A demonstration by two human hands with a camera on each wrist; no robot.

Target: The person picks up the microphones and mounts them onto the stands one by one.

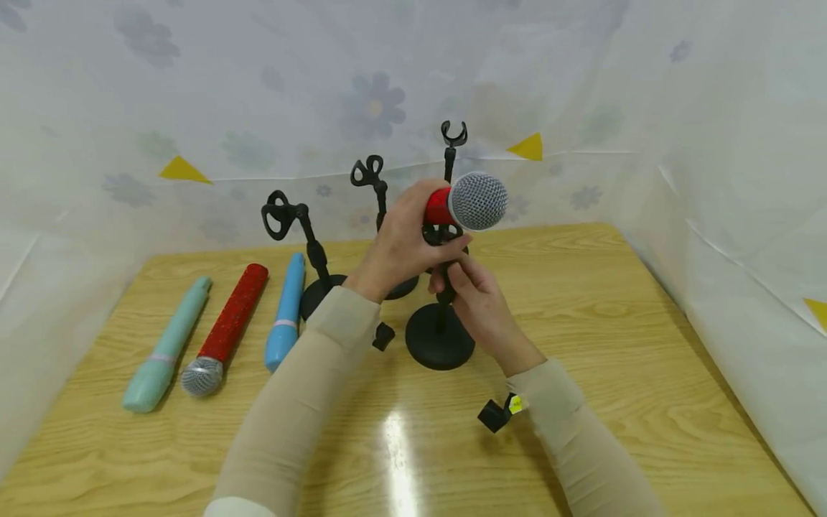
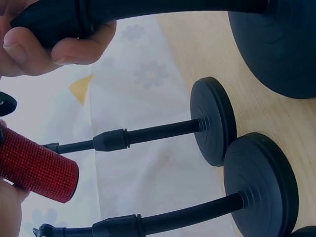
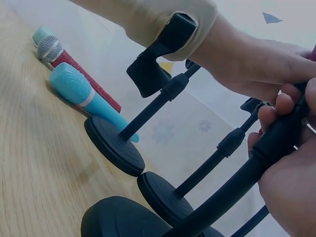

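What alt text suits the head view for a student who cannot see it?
A person's left grip holds a red, silver-headed microphone at the top of a black microphone stand, whose stem the right grip holds. Three similar stands rise behind; mint-green, red and blue microphones lie to the left on a wood-grain table.

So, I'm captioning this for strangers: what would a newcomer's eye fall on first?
Probably the red microphone in the left hand, its silver mesh head near the head view's centre, above the black stand that the right hand grips. Next, three more stands behind and to the left; then a green microphone, a second red one and a blue one lying on the left of the table.
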